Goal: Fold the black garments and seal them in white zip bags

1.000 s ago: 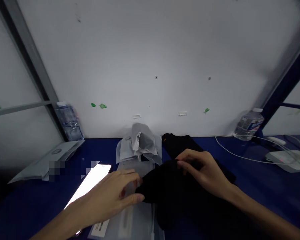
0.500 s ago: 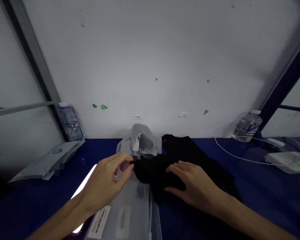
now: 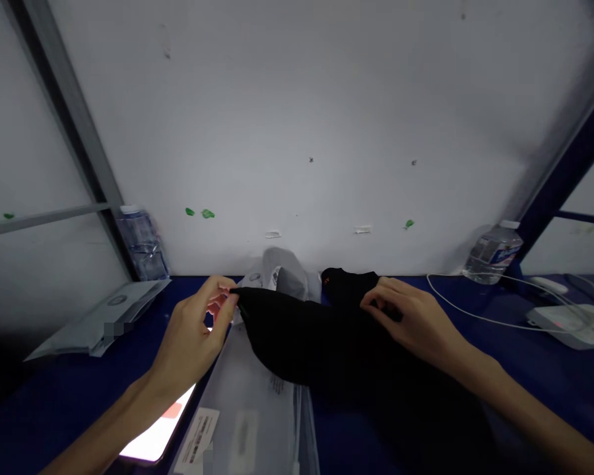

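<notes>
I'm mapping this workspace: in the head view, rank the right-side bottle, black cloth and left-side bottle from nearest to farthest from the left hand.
1. Black cloth: pinched in the left hand.
2. Left-side bottle: farther back, near the wall.
3. Right-side bottle: far right, beyond the right hand.

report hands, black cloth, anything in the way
Left hand pinching black cloth by its edge. Right hand at cloth, grip unclear. Plastic bag partly hidden by cloth.

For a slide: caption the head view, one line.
Left hand pinches black fabric over a translucent bag, right hand close by.
</notes>
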A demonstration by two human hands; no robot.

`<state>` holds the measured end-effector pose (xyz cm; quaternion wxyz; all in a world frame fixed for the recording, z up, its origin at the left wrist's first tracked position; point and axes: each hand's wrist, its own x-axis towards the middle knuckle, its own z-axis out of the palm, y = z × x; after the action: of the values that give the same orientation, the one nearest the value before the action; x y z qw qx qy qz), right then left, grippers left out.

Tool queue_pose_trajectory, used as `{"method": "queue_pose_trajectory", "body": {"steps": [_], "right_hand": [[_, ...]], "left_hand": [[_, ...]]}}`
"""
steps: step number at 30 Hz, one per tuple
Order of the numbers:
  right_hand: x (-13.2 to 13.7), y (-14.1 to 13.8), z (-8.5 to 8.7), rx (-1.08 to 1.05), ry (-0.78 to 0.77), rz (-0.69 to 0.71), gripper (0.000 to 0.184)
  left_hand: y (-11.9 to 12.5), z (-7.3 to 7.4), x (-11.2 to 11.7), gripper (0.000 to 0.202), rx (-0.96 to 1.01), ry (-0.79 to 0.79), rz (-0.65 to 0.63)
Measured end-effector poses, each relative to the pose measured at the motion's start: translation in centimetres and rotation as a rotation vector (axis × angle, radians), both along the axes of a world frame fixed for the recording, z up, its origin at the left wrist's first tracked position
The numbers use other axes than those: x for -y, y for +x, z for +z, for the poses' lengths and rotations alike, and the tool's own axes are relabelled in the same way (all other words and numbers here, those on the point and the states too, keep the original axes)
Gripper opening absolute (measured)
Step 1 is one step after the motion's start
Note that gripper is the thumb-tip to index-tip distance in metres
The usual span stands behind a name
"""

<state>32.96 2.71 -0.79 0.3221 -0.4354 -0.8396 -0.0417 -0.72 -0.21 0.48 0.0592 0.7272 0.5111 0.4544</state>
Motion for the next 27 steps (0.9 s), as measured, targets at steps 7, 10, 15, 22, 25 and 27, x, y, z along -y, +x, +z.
{"method": "queue_pose_trajectory", "body": {"steps": [7,10,15,22,25,27], "right_hand": [[1.3,-1.9,-2.3,0.131,-0.144,0.032,0.038],[1.7,-2.5,-3.0,0.279,-0.120,0.037,0.013],[1.3,-1.4,-1.7,0.090,-0.086,0.037,0.012],[2.7,-0.5,1.9,-0.631,0.538,-0.014,0.017],[2.9,-0.7,2.0,-0.493,0.500,0.130,0.023],[2.8,-0.3,1.8,-0.383,0.324,0.216,0.019]], "left_hand": [[0.5,0.0,-0.3,0.016,-0.019,-0.083,-0.058],[0.7,-0.3,0.0,0.013,-0.033,-0.042,-0.067],[0.7,-0.6,0.2,0.012,0.022,-0.027,-0.112],[0.9,0.6,0.7,0.004,0.362,0.492,-0.049],[0.3,0.8,0.2,0.002,0.265,0.410,0.002],[-0.4,0.4,-0.7,0.007,0.070,0.244,0.030]]}}
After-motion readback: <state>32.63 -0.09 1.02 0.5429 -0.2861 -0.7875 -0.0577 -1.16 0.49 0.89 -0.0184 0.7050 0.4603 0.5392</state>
